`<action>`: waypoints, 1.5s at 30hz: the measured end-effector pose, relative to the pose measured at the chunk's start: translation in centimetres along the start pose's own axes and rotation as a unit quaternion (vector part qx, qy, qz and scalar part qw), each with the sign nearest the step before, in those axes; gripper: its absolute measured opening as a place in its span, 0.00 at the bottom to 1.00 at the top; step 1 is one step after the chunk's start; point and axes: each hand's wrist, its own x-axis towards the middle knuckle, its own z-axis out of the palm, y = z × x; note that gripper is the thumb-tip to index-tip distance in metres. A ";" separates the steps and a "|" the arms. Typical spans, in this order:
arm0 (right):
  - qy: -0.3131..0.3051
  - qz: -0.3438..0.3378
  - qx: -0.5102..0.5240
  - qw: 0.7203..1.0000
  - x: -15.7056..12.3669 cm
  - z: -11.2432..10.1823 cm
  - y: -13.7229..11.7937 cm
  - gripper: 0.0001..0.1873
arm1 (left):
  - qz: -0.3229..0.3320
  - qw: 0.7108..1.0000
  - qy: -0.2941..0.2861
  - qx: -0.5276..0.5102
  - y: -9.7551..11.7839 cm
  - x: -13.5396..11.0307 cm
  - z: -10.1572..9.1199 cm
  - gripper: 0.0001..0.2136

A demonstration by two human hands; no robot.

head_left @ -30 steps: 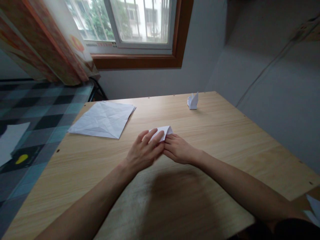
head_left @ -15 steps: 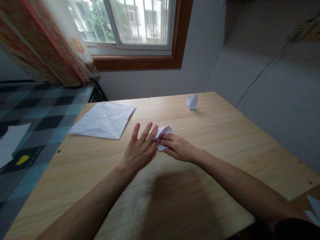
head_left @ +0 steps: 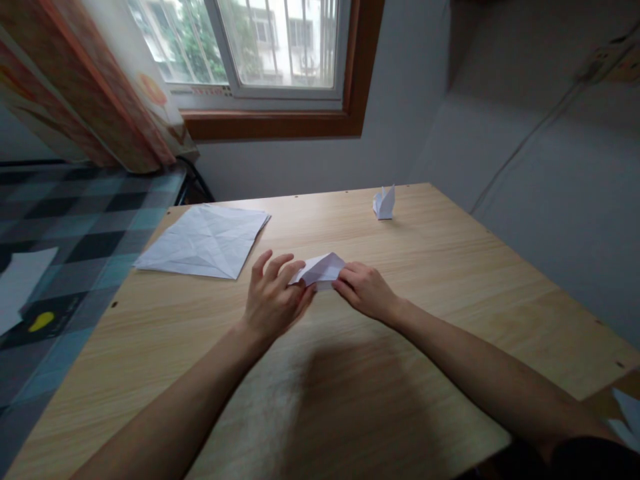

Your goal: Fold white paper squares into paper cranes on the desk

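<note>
A small piece of folded white paper [head_left: 323,269] is held between my two hands above the middle of the table, its top rising to a peak. My left hand [head_left: 275,293] pinches its left end between thumb and index finger, with the other fingers curled loosely apart. On the right end, my right hand [head_left: 366,289] is closed with fingertips and thumb gripping the edge. My fingers cover both ends of the paper.
A stack of creased white paper sheets [head_left: 207,241] lies on the wooden table [head_left: 440,360] at the back left. A folded paper figure [head_left: 385,203] stands near the far edge. To the left, a checked cloth [head_left: 95,233] bears another white sheet [head_left: 23,283].
My hands have drawn slightly apart at the paper, which now shows wider between them. The left fingers have curled in, and my right fingers have shifted to its right end.
</note>
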 end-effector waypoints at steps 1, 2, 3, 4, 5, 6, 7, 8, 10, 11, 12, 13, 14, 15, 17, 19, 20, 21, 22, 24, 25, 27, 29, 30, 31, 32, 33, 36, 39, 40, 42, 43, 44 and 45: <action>-0.001 0.006 0.002 1.000 0.1 0.0 0.0 0.12 | -0.006 1.000 0.006 -0.005 -0.1 0.0 0.0 0.07; 0.000 0.013 0.009 1.000 0.1 0.1 0.0 0.10 | -0.013 1.000 0.013 -0.007 -0.1 -0.1 0.1 0.06; 0.001 0.022 0.018 1.000 0.2 0.1 0.0 0.08 | -0.022 1.000 0.019 -0.009 -0.2 -0.1 0.1 0.06; 0.003 0.032 0.028 0.999 0.2 0.2 0.0 0.06 | -0.033 0.999 0.022 -0.008 -0.2 -0.1 0.2 0.05; 0.005 0.042 0.038 0.998 0.3 0.2 0.0 0.04 | -0.046 0.999 0.022 -0.006 -0.3 -0.1 0.4 0.05; 0.007 0.048 0.046 0.998 0.3 0.3 0.0 0.04 | -0.061 0.998 0.019 -0.003 -0.4 -0.1 0.5 0.05; 0.007 0.050 0.052 0.997 0.3 0.3 0.0 0.04 | -0.075 0.997 0.016 -0.002 -0.5 -0.2 0.7 0.07; 0.006 0.048 0.055 0.997 0.4 0.4 0.0 0.05 | -0.087 0.996 0.012 -0.002 -0.6 -0.2 0.8 0.10; -0.001 0.041 0.049 0.998 0.4 0.4 0.0 0.04 | -0.105 0.994 0.010 -0.001 -0.8 -0.3 1.2 0.17; -0.003 0.039 0.041 0.998 0.4 0.4 -0.1 0.05 | -0.111 0.994 0.010 0.000 -0.9 -0.4 1.3 0.21; -0.002 0.038 0.031 0.999 0.3 0.4 -0.1 0.05 | -0.115 0.993 0.010 0.002 -1.0 -0.4 1.3 0.25; 0.001 0.038 0.022 0.999 0.3 0.4 -0.1 0.07 | -0.117 0.993 0.009 0.006 -1.2 -0.4 1.4 0.28; 0.006 0.036 0.014 0.999 0.3 0.4 -0.2 0.08 | -0.117 0.993 0.010 0.011 -1.3 -0.4 1.4 0.29; 0.012 0.030 0.009 0.999 0.2 0.5 -0.2 0.08 | -0.115 0.993 0.013 0.017 -1.4 -0.5 1.5 0.30; 0.019 0.004 0.008 1.000 0.2 0.5 -0.1 0.09 | -0.111 0.993 0.025 0.015 -1.6 -0.6 1.6 0.31; 0.013 -0.037 0.016 0.999 0.1 0.4 -0.2 0.09 | -0.110 0.993 0.041 -0.014 -1.8 -0.7 1.8 0.33; 0.008 -0.058 0.020 0.998 0.0 0.4 -0.3 0.09 | -0.115 0.991 0.052 -0.032 -1.8 -0.8 2.0 0.35; 0.003 -0.078 0.024 0.997 0.0 0.4 -0.4 0.09 | -0.124 0.989 0.063 -0.049 -1.8 -0.9 2.1 0.36; -0.002 -0.095 0.026 0.995 -0.1 0.4 -0.6 0.09 | -0.137 0.986 0.074 -0.062 -1.8 -1.0 2.3 0.37; -0.005 -0.120 0.025 0.993 -0.2 0.3 -1.1 0.08 | -0.172 0.977 0.091 -0.083 -1.7 -1.2 2.5 0.35; -0.007 -0.128 0.023 0.991 -0.3 0.2 -1.3 0.09 | -0.192 0.972 0.094 -0.095 -1.6 -1.2 2.5 0.34; -0.012 -0.141 0.025 0.990 -0.4 0.1 -1.7 0.09 | -0.237 0.959 0.098 -0.119 -1.5 -1.1 2.3 0.30; -0.022 -0.152 0.029 0.988 -0.6 -0.1 -1.9 0.09 | -0.284 0.944 0.100 -0.134 -1.5 -1.0 2.1 0.24; -0.027 -0.157 0.029 0.987 -0.6 -0.2 -2.0 0.09 | -0.301 0.938 0.101 -0.138 -1.5 -0.9 1.9 0.18; -0.031 -0.160 0.028 0.986 -0.7 -0.3 -2.0 0.09 | -0.314 0.933 0.102 -0.141 -1.6 -0.8 1.8 0.12; -0.034 -0.162 0.027 0.986 -0.7 -0.4 -2.0 0.09 | -0.323 0.930 0.105 -0.143 -1.7 -0.7 1.6 0.07; -0.036 -0.163 0.024 0.986 -0.7 -0.5 -2.0 0.09 | -0.329 0.927 0.109 -0.144 -1.8 -0.6 1.5 0.06; -0.039 -0.161 0.021 0.986 -0.8 -0.5 -2.1 0.09 | -0.332 0.926 0.117 -0.141 -2.1 -0.5 1.4 0.15; -0.037 -0.150 0.012 0.988 -0.8 -0.3 -2.4 0.10 | -0.322 0.926 0.136 -0.141 -2.1 -0.6 1.3 0.15; -0.036 -0.143 0.009 0.989 -0.8 -0.2 -2.4 0.11 | -0.313 0.927 0.151 -0.140 -2.1 -0.7 1.2 0.13; -0.031 -0.124 0.007 0.992 -0.8 -0.1 -2.5 0.12 | -0.267 0.936 0.181 -0.141 -1.8 -0.9 1.0 0.11; -0.027 -0.112 0.010 0.993 -0.7 0.0 -2.5 0.13 | -0.226 0.945 0.184 -0.147 -1.5 -1.0 0.9 0.10; -0.023 -0.099 0.014 0.995 -0.7 0.1 -2.4 0.13 | -0.173 0.957 0.171 -0.158 -1.2 -1.0 0.7 0.09; -0.019 -0.089 0.019 0.996 -0.6 0.1 -2.3 0.13 | -0.115 0.968 0.141 -0.172 -0.8 -1.0 0.5 0.07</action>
